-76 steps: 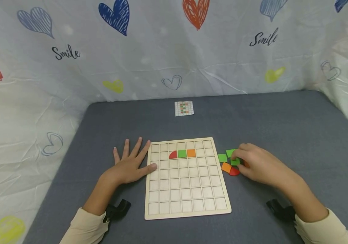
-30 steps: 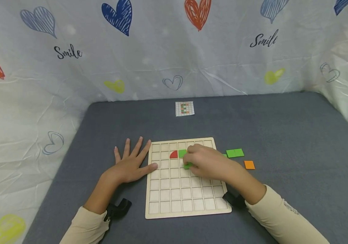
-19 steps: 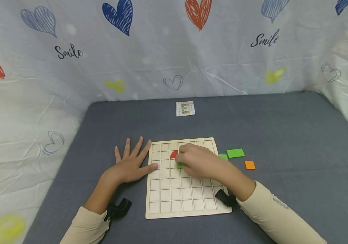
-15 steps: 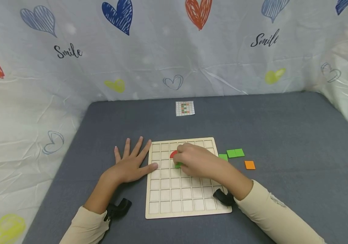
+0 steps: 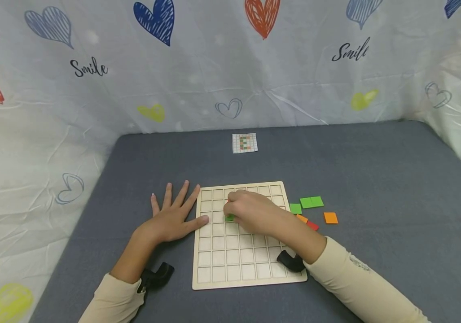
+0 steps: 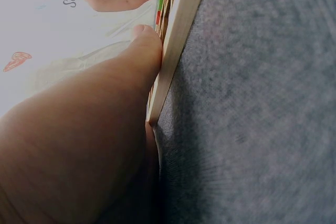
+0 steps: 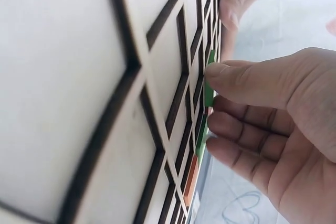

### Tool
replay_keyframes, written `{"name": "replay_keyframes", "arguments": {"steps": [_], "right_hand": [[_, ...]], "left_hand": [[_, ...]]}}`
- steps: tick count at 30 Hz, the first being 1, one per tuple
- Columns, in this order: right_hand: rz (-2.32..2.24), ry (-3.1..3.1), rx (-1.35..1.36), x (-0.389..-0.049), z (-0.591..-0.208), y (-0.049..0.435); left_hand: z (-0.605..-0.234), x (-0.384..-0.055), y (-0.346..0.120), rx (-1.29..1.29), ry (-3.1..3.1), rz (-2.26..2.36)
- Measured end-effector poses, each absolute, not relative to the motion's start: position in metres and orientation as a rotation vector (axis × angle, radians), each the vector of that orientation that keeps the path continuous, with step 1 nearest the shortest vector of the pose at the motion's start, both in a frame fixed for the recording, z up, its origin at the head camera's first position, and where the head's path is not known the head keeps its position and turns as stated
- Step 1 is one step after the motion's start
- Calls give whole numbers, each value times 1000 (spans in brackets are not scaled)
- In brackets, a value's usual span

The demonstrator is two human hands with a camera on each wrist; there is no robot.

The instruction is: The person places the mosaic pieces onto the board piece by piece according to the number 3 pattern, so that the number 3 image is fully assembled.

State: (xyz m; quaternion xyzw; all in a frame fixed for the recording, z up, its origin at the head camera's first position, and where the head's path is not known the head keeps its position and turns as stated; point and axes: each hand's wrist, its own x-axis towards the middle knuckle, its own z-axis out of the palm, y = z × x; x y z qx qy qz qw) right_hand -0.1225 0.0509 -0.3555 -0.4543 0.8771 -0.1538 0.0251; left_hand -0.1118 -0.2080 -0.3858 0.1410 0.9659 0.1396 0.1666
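Observation:
A pale wooden grid board lies on the dark grey tabletop. My right hand is over its upper left part and pinches a green square tile, the thumb pressed on its face. Under that hand in the head view, the tiles set in the second row are covered; the right wrist view shows a green tile and an orange tile there. My left hand lies flat with fingers spread at the board's left side, its thumb on the board's edge.
Right of the board lie loose tiles: green ones, an orange square, and a red piece partly behind the right forearm. A small printed grid card lies farther back. A white patterned curtain stands behind the table.
My right hand has gone from the loose tiles onto the board with a green tile, then slid further left. One orange tile now lies apart at the right. The left hand stays put.

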Motion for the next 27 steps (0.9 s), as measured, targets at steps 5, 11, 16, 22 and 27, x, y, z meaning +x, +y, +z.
{"name": "replay_keyframes", "arguments": {"steps": [5,11,16,22,27], "right_hand": [[-431,2690,-1420,-120,-355,48],[-332,2711,-1478,-112,-352,51],[-391,2679,-1460,-104,-352,60],[-541,2657,-1428,-94,-354,85],[-616,2739,-1472,-87,-358,113]], "left_hand": [[-385,-111,-207,399,2745,407],[-385,-112,-207,401,2745,415],[-387,-112,-208,404,2750,422],[-387,-111,-207,399,2753,414],[-385,-111,-208,405,2749,406]]}}
